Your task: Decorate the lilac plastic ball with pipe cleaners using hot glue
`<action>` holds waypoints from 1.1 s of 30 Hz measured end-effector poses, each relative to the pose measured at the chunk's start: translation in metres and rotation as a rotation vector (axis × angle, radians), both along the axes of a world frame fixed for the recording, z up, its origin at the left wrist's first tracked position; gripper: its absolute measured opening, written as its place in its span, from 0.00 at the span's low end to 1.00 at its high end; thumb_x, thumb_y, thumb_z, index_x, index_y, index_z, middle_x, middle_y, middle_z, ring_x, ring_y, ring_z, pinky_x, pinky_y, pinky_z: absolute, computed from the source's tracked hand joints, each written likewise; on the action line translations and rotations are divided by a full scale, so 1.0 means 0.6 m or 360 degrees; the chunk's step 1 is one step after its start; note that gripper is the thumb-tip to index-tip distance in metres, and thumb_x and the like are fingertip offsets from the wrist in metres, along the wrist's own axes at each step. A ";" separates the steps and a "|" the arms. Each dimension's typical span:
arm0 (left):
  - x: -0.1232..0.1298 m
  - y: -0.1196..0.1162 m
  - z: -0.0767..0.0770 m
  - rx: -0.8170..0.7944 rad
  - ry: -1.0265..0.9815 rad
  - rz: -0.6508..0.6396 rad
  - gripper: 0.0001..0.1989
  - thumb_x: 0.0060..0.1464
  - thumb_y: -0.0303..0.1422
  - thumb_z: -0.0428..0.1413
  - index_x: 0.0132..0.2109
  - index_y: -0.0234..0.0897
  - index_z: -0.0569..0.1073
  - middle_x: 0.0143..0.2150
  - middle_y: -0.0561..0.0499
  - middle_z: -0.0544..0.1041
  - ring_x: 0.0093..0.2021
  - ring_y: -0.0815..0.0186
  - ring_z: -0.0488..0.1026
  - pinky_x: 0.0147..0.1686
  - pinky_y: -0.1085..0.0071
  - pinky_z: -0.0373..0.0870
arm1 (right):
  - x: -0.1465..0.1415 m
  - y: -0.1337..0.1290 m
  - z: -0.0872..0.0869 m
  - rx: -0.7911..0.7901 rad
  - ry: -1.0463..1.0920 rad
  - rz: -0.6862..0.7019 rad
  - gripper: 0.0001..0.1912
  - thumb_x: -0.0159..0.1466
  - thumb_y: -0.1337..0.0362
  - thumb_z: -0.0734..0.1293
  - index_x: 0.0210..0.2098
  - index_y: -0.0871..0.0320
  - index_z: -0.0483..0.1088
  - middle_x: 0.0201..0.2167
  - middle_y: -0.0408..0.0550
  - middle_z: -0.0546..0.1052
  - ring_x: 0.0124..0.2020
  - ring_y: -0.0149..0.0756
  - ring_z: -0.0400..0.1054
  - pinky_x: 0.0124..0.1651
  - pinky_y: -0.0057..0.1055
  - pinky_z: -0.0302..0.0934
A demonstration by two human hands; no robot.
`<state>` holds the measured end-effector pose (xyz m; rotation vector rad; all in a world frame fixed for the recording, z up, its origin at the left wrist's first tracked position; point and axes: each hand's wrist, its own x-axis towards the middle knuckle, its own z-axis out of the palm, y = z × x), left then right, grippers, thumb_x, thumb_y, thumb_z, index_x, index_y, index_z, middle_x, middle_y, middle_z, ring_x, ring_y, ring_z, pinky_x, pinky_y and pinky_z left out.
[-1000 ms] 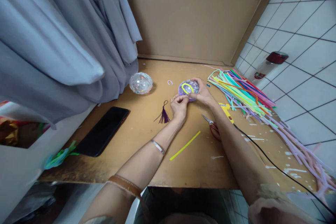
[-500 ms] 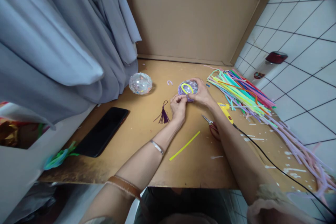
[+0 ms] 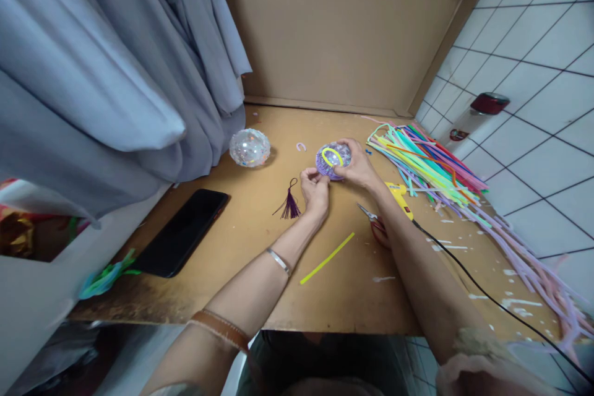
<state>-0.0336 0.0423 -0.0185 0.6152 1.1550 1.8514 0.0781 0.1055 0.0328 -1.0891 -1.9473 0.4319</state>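
A clear ball ornament (image 3: 343, 153) with purple fuzzy trim stands on the table, a yellow pipe-cleaner loop (image 3: 327, 152) on its near face. My right hand (image 3: 358, 164) is wrapped round the ball's right side, thumb at the front. At the lower left edge of the ball, my left hand (image 3: 315, 192) has its fingers curled and pressed together; what they pinch, if anything, is hidden. Just left of that hand lies a dark purple tassel (image 3: 290, 205). A short yellow pipe-cleaner piece (image 3: 327, 258) is nearer the front.
Scissors (image 3: 378, 229) and a yellow glue gun (image 3: 400, 200) with a black cord lie by my right forearm. Coloured pipe cleaners (image 3: 431, 161) heap at the right. Leftward are a second clear ball (image 3: 249, 148), a phone (image 3: 180, 233) and a grey curtain (image 3: 139, 74).
My left fingertips have drawn back slightly from the yellow loop toward the ball's lower left edge. My right hand keeps its grip on the ball.
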 end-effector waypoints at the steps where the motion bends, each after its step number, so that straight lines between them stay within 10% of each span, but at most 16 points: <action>1: 0.001 0.000 0.001 0.0002 -0.0028 0.0020 0.17 0.42 0.26 0.57 0.41 0.41 0.64 0.38 0.53 0.73 0.38 0.67 0.74 0.43 0.69 0.72 | 0.000 0.000 0.000 0.0004 0.0000 0.0002 0.33 0.42 0.61 0.70 0.50 0.53 0.67 0.49 0.53 0.73 0.51 0.53 0.69 0.58 0.52 0.64; 9: -0.003 0.003 -0.002 -0.0067 0.0004 0.0122 0.19 0.47 0.29 0.58 0.47 0.43 0.64 0.50 0.48 0.72 0.48 0.65 0.74 0.49 0.68 0.72 | 0.002 0.001 -0.002 0.0020 -0.0020 -0.0027 0.33 0.43 0.59 0.71 0.50 0.52 0.67 0.50 0.53 0.73 0.51 0.53 0.69 0.58 0.52 0.63; 33: -0.013 0.006 0.007 0.0140 -0.0051 -0.0123 0.18 0.45 0.31 0.60 0.45 0.39 0.69 0.44 0.47 0.78 0.45 0.64 0.76 0.51 0.66 0.72 | 0.011 0.005 -0.001 -0.0086 0.0050 0.0137 0.33 0.45 0.59 0.70 0.51 0.52 0.66 0.53 0.53 0.73 0.55 0.52 0.69 0.61 0.51 0.62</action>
